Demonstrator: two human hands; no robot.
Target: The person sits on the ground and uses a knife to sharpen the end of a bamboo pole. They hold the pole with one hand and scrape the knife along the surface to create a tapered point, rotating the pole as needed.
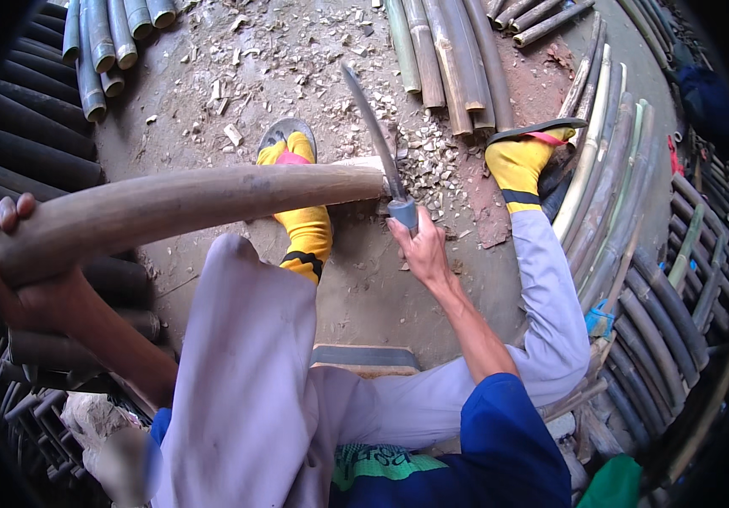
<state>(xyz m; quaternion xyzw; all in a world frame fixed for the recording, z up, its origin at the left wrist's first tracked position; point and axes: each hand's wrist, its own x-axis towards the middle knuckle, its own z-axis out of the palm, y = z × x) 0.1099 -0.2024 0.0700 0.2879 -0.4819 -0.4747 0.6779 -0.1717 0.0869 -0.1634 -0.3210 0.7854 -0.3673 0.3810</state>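
Note:
My left hand point(38, 298) is wrapped round the thick end of a brown bamboo pole point(212, 201) at the left edge. The pole runs to the right past my raised left knee. Its far end, near the middle, is cut and shows pale wood. My right hand point(424, 254) is closed on the grey handle of a machete point(371, 117). The long, slightly curved blade points up and away, passing beside the pole's cut end. I cannot tell whether the blade touches the wood.
Pale wood chips point(432, 161) litter the ground around my yellow-socked feet in sandals. Dark bamboo poles point(34, 140) are stacked at left. More poles point(449, 59) lie at far right of centre, and a long bundle point(614, 203) lies beside my right leg. A low stool point(364, 357) is beneath me.

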